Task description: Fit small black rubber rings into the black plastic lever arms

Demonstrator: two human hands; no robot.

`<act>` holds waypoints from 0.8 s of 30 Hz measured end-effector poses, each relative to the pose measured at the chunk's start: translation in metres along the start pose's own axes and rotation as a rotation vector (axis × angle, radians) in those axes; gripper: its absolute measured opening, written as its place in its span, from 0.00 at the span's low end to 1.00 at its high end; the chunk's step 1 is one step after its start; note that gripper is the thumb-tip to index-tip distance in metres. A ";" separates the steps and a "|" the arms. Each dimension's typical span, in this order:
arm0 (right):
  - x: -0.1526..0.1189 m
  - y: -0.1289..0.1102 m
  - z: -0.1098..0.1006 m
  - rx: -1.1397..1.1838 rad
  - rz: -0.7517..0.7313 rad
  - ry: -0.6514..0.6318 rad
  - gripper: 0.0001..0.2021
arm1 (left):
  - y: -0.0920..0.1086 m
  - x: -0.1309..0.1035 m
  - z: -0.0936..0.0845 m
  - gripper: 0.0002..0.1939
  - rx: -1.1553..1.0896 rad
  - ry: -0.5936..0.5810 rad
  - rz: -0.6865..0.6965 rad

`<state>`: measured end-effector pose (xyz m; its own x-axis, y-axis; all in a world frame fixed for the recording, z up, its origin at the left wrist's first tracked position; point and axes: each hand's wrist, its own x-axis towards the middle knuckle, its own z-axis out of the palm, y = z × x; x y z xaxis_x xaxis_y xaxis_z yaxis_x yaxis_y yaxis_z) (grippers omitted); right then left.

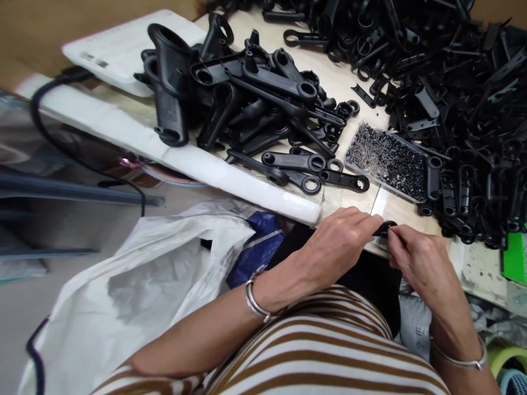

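Observation:
Close to the table's front edge, my left hand (343, 241) is closed around a black plastic part (386, 227), most of which my fingers hide. My right hand (424, 258) meets it from the other side, thumb and fingers pinched at the part's end. Whether a small piece sits in that pinch I cannot make out. Just beyond my hands stands a clear shallow tray (385, 162) full of tiny black and metallic pieces. Left of it lie several black arm-shaped parts with ring ends (294, 161).
A heap of larger black plastic parts (255, 82) lies at the back left, beside a white box-like object (132, 49). A big pile of black parts (453, 82) covers the right. White padding (177, 151) lines the table's left edge. Below it, a white sack (152, 274) hangs open.

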<state>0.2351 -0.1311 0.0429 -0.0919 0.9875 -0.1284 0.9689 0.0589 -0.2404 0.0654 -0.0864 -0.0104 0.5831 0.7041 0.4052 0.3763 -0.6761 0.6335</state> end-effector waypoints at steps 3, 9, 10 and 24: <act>0.002 -0.006 -0.005 -0.147 -0.016 -0.092 0.10 | -0.001 -0.001 0.001 0.06 -0.011 0.020 0.005; 0.009 -0.050 -0.005 -0.591 0.080 -0.172 0.12 | -0.002 -0.002 0.005 0.07 -0.030 0.118 0.008; 0.011 -0.053 -0.005 -0.603 0.104 -0.176 0.12 | -0.003 -0.002 0.005 0.08 -0.032 0.129 0.002; -0.017 0.004 0.021 1.143 0.465 0.313 0.27 | 0.011 -0.008 0.010 0.08 -0.168 0.346 -0.036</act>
<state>0.2357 -0.1509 0.0239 0.4108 0.8823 -0.2295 0.1316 -0.3065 -0.9427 0.0723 -0.1019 -0.0137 0.2836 0.7777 0.5609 0.2520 -0.6249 0.7389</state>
